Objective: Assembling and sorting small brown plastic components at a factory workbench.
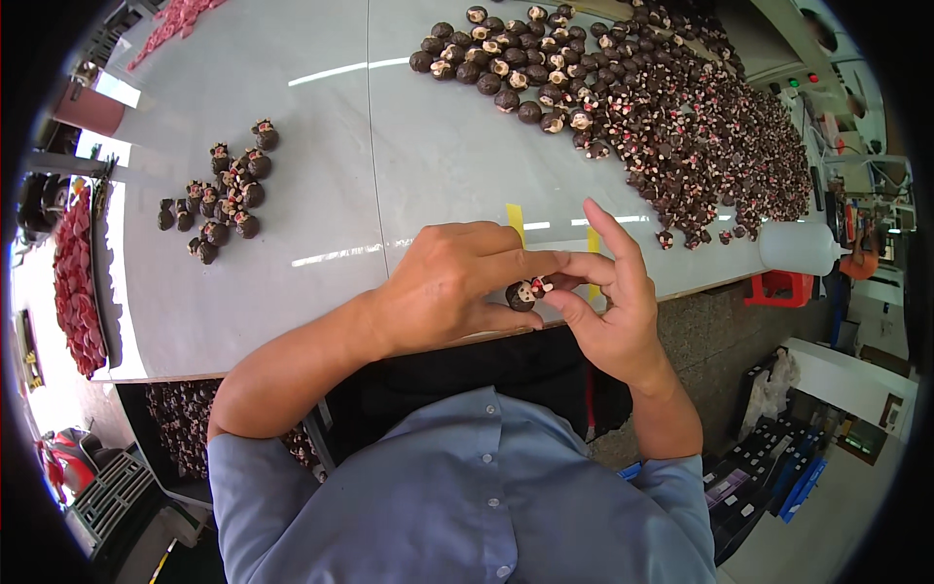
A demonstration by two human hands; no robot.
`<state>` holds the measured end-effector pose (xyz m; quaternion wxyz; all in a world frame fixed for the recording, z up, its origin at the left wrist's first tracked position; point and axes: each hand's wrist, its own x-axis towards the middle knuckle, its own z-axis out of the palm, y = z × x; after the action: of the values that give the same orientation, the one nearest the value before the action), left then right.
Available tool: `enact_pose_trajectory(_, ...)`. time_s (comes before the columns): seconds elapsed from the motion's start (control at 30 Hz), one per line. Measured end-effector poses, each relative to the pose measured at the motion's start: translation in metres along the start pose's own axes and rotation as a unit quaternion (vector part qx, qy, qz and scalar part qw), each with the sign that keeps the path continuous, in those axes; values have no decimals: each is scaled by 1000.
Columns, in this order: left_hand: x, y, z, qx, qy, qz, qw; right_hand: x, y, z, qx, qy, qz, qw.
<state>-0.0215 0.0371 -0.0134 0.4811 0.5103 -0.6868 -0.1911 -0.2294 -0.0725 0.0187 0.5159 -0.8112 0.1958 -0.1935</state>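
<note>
In the head view, the small dark figurine with a pale face is in both hands near the middle of the frame, above the near edge of the grey table. The left hand has its thumb and index finger clamped on the dark round part. The right hand comes in from the right, thumb and a bent finger together at the small pale-and-red part, another finger raised apart.

A loose group of figures lies at left. Dark balls, some with pale faces, spread across the upper middle, beside a dense heap of small pieces at upper right. Yellow tape lies just beyond the hands. A whitish bottle lies at right, near a red stool.
</note>
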Motion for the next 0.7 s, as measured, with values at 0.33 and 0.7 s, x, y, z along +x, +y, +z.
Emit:
enact_pose_trajectory(0.33, 1, -6, 6, 101, 76, 23, 992, -10, 14, -12, 38, 51, 6, 998)
enact_pose_trajectory(0.7, 3, -18, -21, 287, 132, -55, 947, -43, 60, -79, -287, 306, 47, 906)
